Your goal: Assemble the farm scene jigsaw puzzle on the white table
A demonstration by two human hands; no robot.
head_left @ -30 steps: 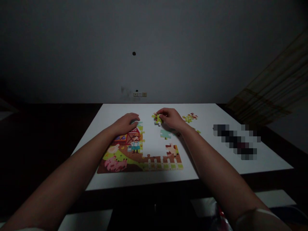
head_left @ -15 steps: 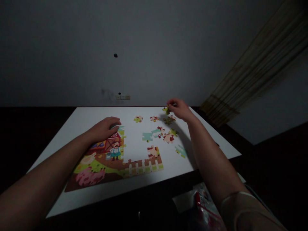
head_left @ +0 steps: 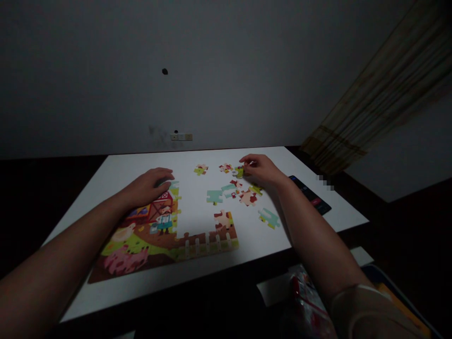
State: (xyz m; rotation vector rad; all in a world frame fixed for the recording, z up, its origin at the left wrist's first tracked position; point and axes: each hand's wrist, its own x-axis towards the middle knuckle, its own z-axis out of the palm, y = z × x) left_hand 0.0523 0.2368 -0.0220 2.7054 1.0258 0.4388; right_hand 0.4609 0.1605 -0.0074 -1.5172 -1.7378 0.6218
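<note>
My left hand (head_left: 150,186) rests on the upper left of a partly joined jigsaw puzzle (head_left: 141,252), its fingers stretched out and thumb apart. The puzzle shows a farmer, a red barn, a pink pig and a white fence. At the far right of the loose pieces, my right hand (head_left: 261,168) has its fingers curled and pinched at the edge of a green puzzle piece (head_left: 239,171), low over the table. Nearby lie a pink-and-green piece (head_left: 201,169), a multicoloured piece (head_left: 225,167), a pale teal piece (head_left: 214,197) and a cow-patterned piece (head_left: 247,197).
The white table (head_left: 197,212) stands near a grey wall with sockets (head_left: 181,137). A phone (head_left: 310,195) lies beside my right forearm. Another teal-and-green piece (head_left: 269,218) lies near the front right. Below the table edge is a clear plastic bag (head_left: 309,301). A curtain (head_left: 346,117) hangs right.
My right hand has come down toward the table with the green puzzle piece, which was raised before. My left hand stays on the puzzle. The view has shifted slightly, showing the phone.
</note>
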